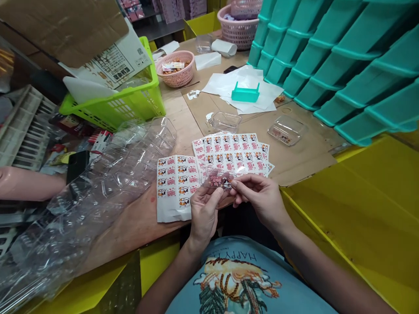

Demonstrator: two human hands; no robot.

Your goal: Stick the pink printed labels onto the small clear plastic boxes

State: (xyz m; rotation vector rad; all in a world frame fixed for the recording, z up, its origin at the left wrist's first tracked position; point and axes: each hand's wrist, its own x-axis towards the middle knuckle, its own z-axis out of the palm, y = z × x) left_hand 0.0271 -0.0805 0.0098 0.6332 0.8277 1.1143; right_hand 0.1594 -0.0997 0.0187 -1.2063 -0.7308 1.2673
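A small clear plastic box (214,176) with a pink-lettered sticker (216,179) on it is held by my left hand (205,209), thumb on the near side. My right hand (258,196) pinches at the right end of the box, thumb and forefinger closed on a cartoon sticker (226,182). Whether that sticker lies fully flat on the plastic I cannot tell. Just beyond my hands sheets of cartoon stickers (232,150) overlap on the table. Another sticker sheet (167,205), with part of its backing bare, lies by my left hand.
Nested clear plastic boxes (108,192) run along the left. One clear box (225,122) and a stickered one (286,131) sit beyond the sheets. Stacked teal trays (353,65) stand right, a green basket (121,104) left, a pink basket (176,78) behind. A teal piece (245,93) rests on paper.
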